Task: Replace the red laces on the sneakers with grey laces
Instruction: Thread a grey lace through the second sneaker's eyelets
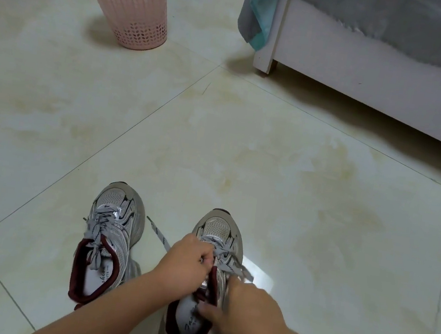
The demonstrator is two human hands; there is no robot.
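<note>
Both hands work at the right-hand sneaker (207, 282), which stands on the tiled floor (270, 159) with its toe pointing away from the person. The left hand (186, 264) is curled over the tongue area, its fingers pinching the grey lace (239, 267) near the upper eyelets. One end of that lace trails out to the left across the floor between the two shoes; another flat end sticks out to the right of the shoe. The right hand (247, 313) sits at the shoe's right side by the collar — it is motion-blurred, so I cannot tell whether its fingers grip the lace or only touch the shoe.

The other sneaker (110, 242) stands just to the left, apart from the first, already threaded with a grey lace whose ends hang loose into the dark red-lined opening (no bow visible).

Farther back, a pink perforated basket (131, 6) stands on the floor at the upper left, and a white furniture frame (351, 80) draped with grey fabric (402, 14) fills the upper right.
</note>
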